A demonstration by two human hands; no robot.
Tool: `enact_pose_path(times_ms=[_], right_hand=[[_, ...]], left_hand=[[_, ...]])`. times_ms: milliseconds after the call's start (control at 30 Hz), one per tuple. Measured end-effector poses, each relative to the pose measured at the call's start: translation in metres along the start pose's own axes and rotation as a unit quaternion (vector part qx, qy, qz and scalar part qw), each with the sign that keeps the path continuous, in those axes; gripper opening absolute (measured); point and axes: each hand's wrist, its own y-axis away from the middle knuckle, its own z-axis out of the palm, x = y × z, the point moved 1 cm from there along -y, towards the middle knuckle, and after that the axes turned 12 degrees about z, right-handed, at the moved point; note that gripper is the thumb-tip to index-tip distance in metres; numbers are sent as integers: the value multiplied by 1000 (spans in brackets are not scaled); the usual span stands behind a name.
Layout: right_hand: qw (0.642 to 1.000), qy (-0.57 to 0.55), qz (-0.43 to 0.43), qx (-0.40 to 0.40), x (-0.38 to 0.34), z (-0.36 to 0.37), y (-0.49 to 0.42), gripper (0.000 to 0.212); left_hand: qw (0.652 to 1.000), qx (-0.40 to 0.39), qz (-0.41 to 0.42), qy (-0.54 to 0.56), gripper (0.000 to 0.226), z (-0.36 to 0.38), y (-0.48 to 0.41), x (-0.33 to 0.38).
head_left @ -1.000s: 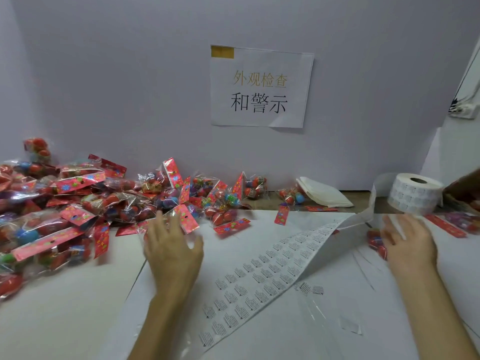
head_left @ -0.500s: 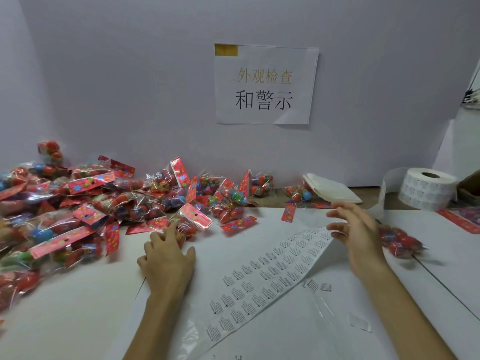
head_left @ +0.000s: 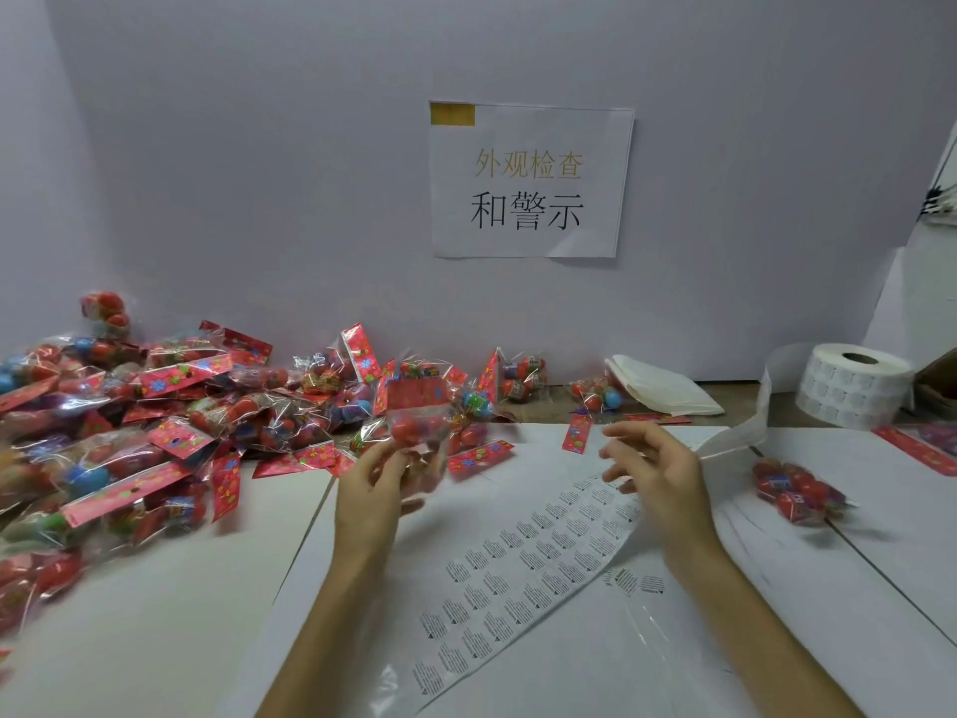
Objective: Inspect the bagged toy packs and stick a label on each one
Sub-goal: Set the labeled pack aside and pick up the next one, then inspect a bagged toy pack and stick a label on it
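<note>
The left hand point(head_left: 375, 484) is closed round a toy pack point(head_left: 418, 422), held up at frame centre — inspection is judged under way. The right hand point(head_left: 660, 471) is held loose, nothing grasped, above the label strip point(head_left: 544, 551) on the tabletop point(head_left: 155, 640) — a label must next be peeled and pressed on.

Your one head-worn wide-angle camera looks forward and down, close over your left hand point(head_left: 378, 489), right hand point(head_left: 657, 479) and white table point(head_left: 155, 640), facing the wall point(head_left: 259, 147).
</note>
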Motion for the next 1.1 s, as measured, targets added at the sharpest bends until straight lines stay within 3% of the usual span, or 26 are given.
enact_pose_path(times_ms=[67, 167, 300, 433, 567, 633, 767, 1033, 1100], right_hand=[[997, 12, 7, -80, 2, 10, 7, 25], [981, 12, 37, -189, 4, 21, 14, 53], [981, -4, 40, -192, 5, 27, 17, 20], [982, -34, 56, -174, 7, 27, 16, 13], [983, -35, 77, -166, 4, 27, 18, 37], [985, -23, 77, -153, 4, 26, 18, 42], [987, -9, 61, -149, 5, 28, 16, 32], [981, 38, 23, -189, 8, 28, 19, 10], [980, 14, 36, -193, 7, 27, 19, 17]], left_hand=[[992, -57, -56, 103, 24, 8, 5, 8], [964, -206, -90, 145, 29, 16, 14, 14], [941, -311, -97, 97, 31, 22, 23, 19], [948, -288, -100, 89, 40, 24, 24, 23], [964, -253, -73, 37, 59, 22, 23, 24], [969, -239, -63, 24, 55, 21, 23, 25], [975, -207, -61, 46, 48, 23, 25, 24], [958, -247, -99, 107, 35, 23, 27, 25], [955, -264, -98, 93, 34, 23, 27, 25]])
